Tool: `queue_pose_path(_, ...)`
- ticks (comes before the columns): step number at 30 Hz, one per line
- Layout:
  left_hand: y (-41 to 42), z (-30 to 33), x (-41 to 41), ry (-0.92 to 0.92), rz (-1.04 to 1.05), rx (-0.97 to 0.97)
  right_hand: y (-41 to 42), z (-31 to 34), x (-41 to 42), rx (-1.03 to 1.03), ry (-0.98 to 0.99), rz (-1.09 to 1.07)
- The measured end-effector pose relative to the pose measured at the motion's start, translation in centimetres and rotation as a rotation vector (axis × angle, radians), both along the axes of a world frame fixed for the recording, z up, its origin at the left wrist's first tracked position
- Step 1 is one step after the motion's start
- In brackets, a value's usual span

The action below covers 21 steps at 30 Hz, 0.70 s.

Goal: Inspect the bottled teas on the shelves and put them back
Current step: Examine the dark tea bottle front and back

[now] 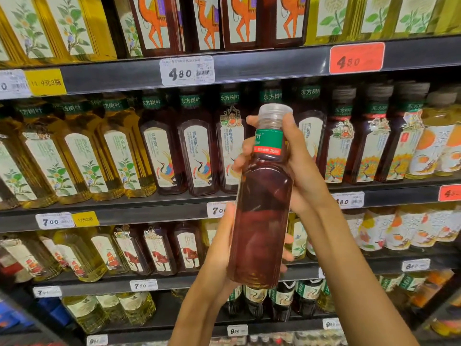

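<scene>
A dark red bottled tea [262, 208] with a clear cap and a green neck band is held upright in front of the shelves, its back side toward me. My left hand [222, 248] cups the bottle's lower part from the left, fingers wrapped behind it. My right hand [296, 161] grips the neck and shoulder from the right, fingertips showing on the bottle's left side. Behind the bottle, the middle shelf [149, 206] carries a row of similar dark tea bottles [199, 156] with crane labels.
Yellow tea bottles [82, 156] fill the shelf's left part, peacock-label bottles [369, 146] and orange-label ones [434, 148] the right. Camel-label bottles [204, 21] stand on the upper shelf. Lower shelves hold horse-label bottles [159, 250]. Price tags [187, 71] line the shelf edges.
</scene>
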<state>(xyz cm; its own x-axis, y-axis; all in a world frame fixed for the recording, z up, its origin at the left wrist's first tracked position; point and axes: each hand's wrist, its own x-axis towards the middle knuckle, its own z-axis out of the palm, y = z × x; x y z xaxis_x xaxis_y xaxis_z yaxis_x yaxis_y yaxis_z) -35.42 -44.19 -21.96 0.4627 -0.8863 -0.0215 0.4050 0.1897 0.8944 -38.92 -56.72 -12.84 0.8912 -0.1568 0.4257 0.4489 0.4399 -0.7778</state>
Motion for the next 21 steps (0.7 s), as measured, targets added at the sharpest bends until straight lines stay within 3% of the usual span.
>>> queue_pose_path(2, 0.2, -0.7, 0.6, -0.139, 0.137, 0.095, 0.0, -0.2, 0.0, -0.019, 0.032, -0.107)
queue_pose_path(5, 1.1, -1.1, 0.8, -0.445, 0.195, 0.084, 0.1, -0.4, 0.0, -0.059, 0.055, -0.297)
queue_pose_path(9, 0.7, -1.5, 0.7, -0.378, 0.207, 0.028, 0.1, 0.1, -0.1, -0.126, 0.086, -0.310)
queue_pose_path(13, 0.9, -1.0, 0.1, -0.055, -0.059, -0.108, -0.1, 0.4, -0.1, -0.115, 0.049, -0.120)
queue_pose_path(15, 1.1, -0.9, -0.1, 0.014, -0.168, -0.143, 0.2, 0.2, 0.1, -0.029, 0.028, -0.045)
queue_pose_path(18, 1.2, -1.3, 0.2, -0.060, -0.056, -0.099, 0.5, 0.3, 0.1, 0.006, -0.009, -0.097)
queue_pose_path(21, 1.6, -1.4, 1.1, -0.285, 0.160, -0.023, 0.5, 0.6, -0.2, -0.077, -0.037, -0.362)
